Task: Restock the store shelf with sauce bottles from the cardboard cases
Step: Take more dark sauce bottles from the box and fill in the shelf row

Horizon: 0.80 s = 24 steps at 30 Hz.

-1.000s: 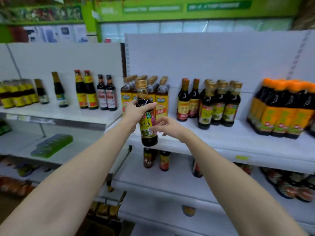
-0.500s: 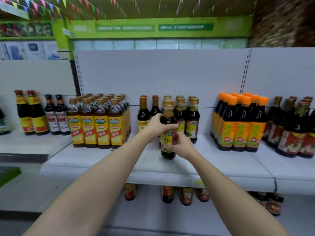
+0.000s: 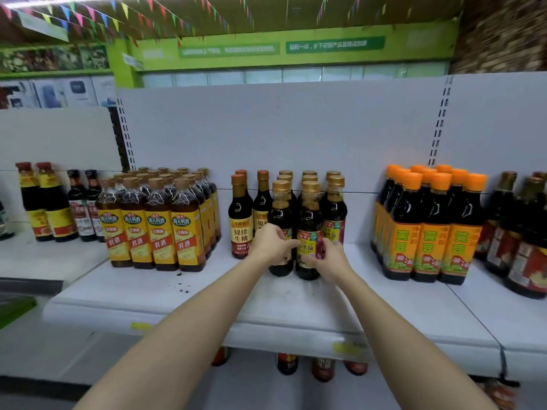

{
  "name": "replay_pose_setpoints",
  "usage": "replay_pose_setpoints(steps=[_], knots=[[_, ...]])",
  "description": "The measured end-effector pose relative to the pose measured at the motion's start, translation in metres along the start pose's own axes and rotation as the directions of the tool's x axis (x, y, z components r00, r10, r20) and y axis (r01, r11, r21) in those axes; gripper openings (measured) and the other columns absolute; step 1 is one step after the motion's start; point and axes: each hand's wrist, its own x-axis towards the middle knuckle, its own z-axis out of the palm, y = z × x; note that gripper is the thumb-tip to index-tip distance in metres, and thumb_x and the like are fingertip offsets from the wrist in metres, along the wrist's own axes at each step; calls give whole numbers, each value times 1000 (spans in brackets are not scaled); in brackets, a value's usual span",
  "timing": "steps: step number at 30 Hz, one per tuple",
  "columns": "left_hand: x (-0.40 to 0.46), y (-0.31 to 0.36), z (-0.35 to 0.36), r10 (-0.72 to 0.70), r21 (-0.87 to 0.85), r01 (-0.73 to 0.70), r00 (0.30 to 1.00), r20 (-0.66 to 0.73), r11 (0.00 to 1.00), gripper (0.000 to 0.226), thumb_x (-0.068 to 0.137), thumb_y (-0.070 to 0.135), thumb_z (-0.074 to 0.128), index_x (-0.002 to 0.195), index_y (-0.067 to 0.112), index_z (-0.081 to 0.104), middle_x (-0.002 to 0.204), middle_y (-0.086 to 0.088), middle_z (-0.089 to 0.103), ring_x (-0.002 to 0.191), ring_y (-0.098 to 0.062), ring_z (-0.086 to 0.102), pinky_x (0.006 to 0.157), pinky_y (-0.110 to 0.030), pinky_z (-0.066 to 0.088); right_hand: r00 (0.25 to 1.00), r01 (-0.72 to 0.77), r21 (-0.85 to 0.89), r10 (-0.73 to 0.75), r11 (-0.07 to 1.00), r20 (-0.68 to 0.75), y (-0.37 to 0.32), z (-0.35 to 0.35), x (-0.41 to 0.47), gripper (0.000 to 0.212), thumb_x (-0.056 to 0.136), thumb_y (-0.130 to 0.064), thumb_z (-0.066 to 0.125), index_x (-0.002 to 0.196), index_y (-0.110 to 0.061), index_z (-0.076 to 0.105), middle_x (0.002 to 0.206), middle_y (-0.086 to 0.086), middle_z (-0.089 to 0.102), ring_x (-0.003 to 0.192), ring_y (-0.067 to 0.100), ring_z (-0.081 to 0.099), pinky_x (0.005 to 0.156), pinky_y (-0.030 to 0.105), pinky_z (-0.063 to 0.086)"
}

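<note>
A dark soy sauce bottle [image 3: 310,214] with a gold cap and a yellow-green label stands upright on the white shelf [image 3: 207,294], in the front row of a cluster of matching gold-capped bottles [image 3: 334,208]. My right hand [image 3: 330,257] curls round its lower right side. My left hand [image 3: 270,242] reaches in from the left, fingertips on its label, and hides the lower part of the neighbouring front bottle [image 3: 280,211]. No cardboard case is in view.
Left of the cluster stand two brown-capped bottles [image 3: 241,214] and a block of yellow-labelled cooking wine [image 3: 157,226]. Orange-capped bottles [image 3: 429,232] are grouped to the right, with red-labelled ones [image 3: 521,232] beyond. More bottles [image 3: 287,363] show on the shelf below.
The bottle went from mid-air in both hands, rightward along the shelf, down onto the shelf among the matching bottles. Both hands slid lower on it. The camera came closer.
</note>
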Motion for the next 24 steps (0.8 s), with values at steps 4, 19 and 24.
replay_pose_setpoints(steps=[4, 19, 24], knots=[[9, -14, -4, -40, 61, 44, 997, -69, 997, 40, 79, 41, 84, 80, 15, 53, 81, -6, 70, 74, -22, 71, 74, -47, 62, 1000, 10, 62, -11, 998, 12, 2, -2, 7, 50, 87, -27, 81, 126, -17, 51, 121, 1, 63, 109, 19, 62, 91, 33, 51], [8, 54, -13, 264, 222, -220, 944, -199, 950, 27, 86, 42, 76, 91, 17, 66, 89, 3, 69, 85, -17, 65, 75, -36, 57, 996, -39, 24, 37, 999, 80, -13, -17, 19, 68, 75, -34, 90, 124, -20, 45, 120, -3, 62, 110, 18, 61, 95, 37, 54], [13, 71, -2, 232, 52, -227, 966, -116, 972, 39, 82, 36, 83, 107, 16, 61, 102, -2, 69, 84, -25, 71, 78, -43, 61, 999, -35, -85, 32, 996, -34, -9, 0, 26, 86, 63, -50, 91, 129, -22, 45, 122, -1, 63, 113, 24, 63, 94, 48, 56]])
